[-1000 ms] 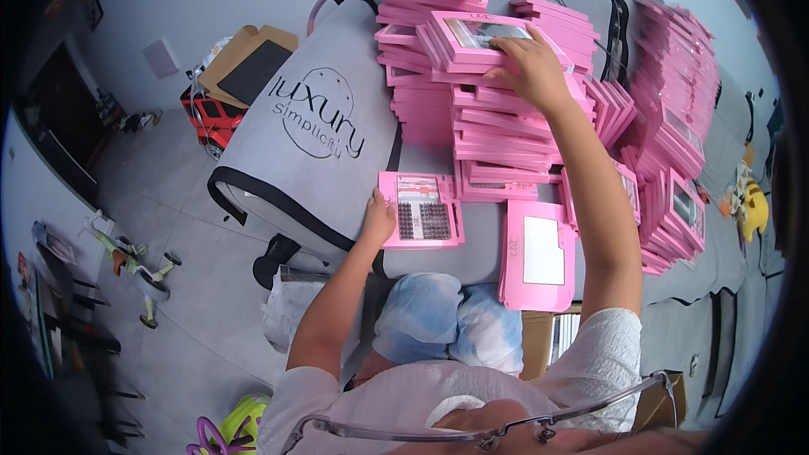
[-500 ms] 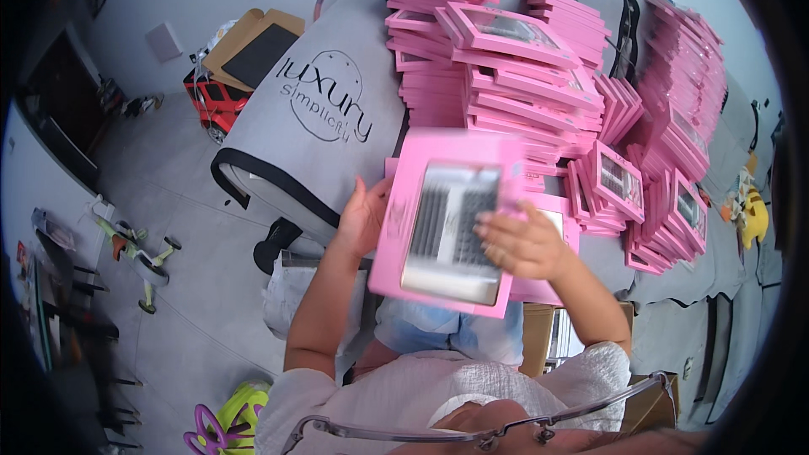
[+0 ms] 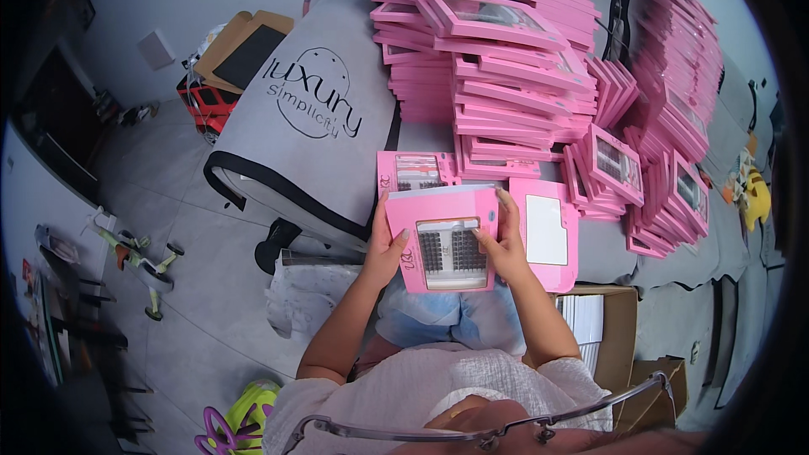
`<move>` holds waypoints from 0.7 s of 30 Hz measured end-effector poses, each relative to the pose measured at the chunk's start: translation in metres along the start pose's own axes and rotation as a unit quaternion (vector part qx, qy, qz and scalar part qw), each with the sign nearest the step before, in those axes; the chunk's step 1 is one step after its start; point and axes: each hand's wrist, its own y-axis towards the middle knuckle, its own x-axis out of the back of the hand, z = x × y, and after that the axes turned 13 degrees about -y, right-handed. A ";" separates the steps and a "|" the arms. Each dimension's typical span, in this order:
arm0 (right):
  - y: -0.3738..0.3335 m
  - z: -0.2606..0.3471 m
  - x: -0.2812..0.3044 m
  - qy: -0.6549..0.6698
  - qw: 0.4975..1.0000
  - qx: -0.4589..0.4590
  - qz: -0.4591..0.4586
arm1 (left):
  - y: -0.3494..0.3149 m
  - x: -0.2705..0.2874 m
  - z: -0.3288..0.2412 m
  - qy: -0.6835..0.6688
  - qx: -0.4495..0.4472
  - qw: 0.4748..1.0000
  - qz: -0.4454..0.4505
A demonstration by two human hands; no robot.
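A pink windowed box (image 3: 398, 273) is upright between my hands above my lap, its clear front facing me. Through the window shows a tray of dark eyelash clusters (image 3: 432, 251) in rows with a pale strip down the middle. My left hand (image 3: 385, 246) grips the box's left edge, thumb on the front. At the right edge, my right hand (image 3: 506, 244) is closed round it, with its thumb over the window's corner. Just behind lies another pink windowed box (image 3: 455, 165), partly covered. To the right rests a pink box part (image 3: 570, 240) with a white rectangle in it.
Tall stacks of pink boxes (image 3: 506, 105) rise on the grey sofa (image 3: 602, 257), with more leaning piles (image 3: 674, 93) at right. A grey cover (image 3: 244, 126) with dark edging drapes at left. Below right stands an open cardboard box (image 3: 619, 329) holding white pieces.
The pink box has come down and settled, no longer tilted or blurred. My right hand has moved from across its window to its right edge; my left hand now grips lower on the left.
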 end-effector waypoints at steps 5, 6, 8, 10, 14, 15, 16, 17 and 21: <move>-0.025 -0.039 0.003 0.060 0.996 0.069 -0.022 | -0.015 0.001 0.014 0.012 -0.093 0.995 0.037; -0.028 -0.046 0.000 0.043 0.993 0.107 -0.039 | -0.018 0.003 0.017 0.028 -0.119 0.991 0.055; -0.034 -0.058 0.001 0.055 0.993 0.095 -0.042 | -0.023 -0.001 0.022 0.027 -0.126 0.990 0.056; -0.040 -0.061 0.001 0.044 0.992 0.104 -0.062 | -0.032 -0.012 0.024 0.044 -0.118 0.992 0.018; -0.048 -0.052 0.008 0.048 0.988 0.093 -0.111 | -0.050 -0.026 0.025 0.114 -0.078 0.988 -0.074; -0.049 -0.051 0.010 0.067 0.989 0.071 -0.115 | -0.049 -0.030 0.024 0.116 -0.099 0.986 -0.069; -0.051 -0.059 0.012 0.071 0.990 -0.003 -0.119 | -0.047 -0.033 0.024 0.118 -0.120 0.984 -0.064; -0.049 -0.055 0.009 0.043 0.987 0.001 -0.157 | -0.046 -0.033 0.026 0.093 -0.120 0.987 -0.058; -0.044 -0.051 0.000 -0.010 0.974 0.019 -0.223 | -0.039 -0.031 0.026 0.106 -0.106 0.988 -0.034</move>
